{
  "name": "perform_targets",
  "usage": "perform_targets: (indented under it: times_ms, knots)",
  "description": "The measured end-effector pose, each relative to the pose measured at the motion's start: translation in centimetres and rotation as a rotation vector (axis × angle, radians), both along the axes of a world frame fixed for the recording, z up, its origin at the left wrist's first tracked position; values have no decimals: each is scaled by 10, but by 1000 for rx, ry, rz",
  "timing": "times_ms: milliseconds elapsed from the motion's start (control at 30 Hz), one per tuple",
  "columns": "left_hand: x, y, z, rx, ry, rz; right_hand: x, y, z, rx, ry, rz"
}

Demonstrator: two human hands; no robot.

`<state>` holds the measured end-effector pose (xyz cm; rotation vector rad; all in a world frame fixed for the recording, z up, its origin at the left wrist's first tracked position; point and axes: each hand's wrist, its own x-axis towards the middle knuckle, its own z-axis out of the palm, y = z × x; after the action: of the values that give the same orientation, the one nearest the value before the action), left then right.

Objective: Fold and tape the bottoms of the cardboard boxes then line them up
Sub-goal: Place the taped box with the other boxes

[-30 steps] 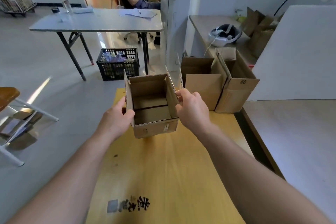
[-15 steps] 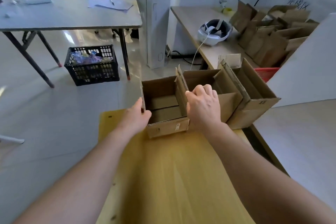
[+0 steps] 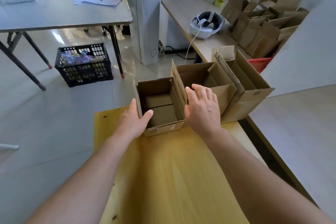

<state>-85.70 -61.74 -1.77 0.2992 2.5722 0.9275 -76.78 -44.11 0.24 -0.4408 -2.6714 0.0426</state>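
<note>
The small cardboard box (image 3: 163,114) sits upright at the far edge of the bench (image 3: 172,178), top open, its corrugated edges showing raw and its inner floor flaps meeting in a straight seam. The left hand (image 3: 133,123) has it by the left wall, thumb hooked over the rim and inside, palm against the outer face. The right hand (image 3: 201,109) is spread wide, fingers straight and relaxed, right up against the box's right side and holding nothing. Hard against that side stands a second box (image 3: 192,74), same plain brown board, flaps up, and beside that a third box (image 3: 243,103), the three in a row. The bench top is smooth yellow wood with a long grain. Further out, a black latticed plastic crate (image 3: 83,71) rests on the glossy floor under a grey folding table (image 3: 63,16). A rounded white headset (image 3: 206,25) lies on another bench near a pile of cartons (image 3: 261,23).
</note>
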Motion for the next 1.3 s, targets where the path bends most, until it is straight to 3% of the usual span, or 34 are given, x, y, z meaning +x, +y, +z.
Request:
perform_targets:
  times_ms: [167, 233, 467, 567, 900, 1300]
  knots:
    - [30, 2, 16, 49, 451, 3, 38, -5, -1, -63, 63, -4]
    - [54, 6, 15, 130, 527, -68, 60, -8, 0, -92, 25, -17]
    - [169, 28, -6, 89, 416, -305, 178, 0, 2, -184, -147, -162]
    - [220, 51, -8, 57, 430, -415, 243, 11, 6, -181, -128, -222]
    - [448, 143, -7, -26, 456, -808, 509, 40, -5, -228, -232, -594]
    - [675, 234, -5, 116, 458, -1264, 744, 58, -16, -143, -109, -1091]
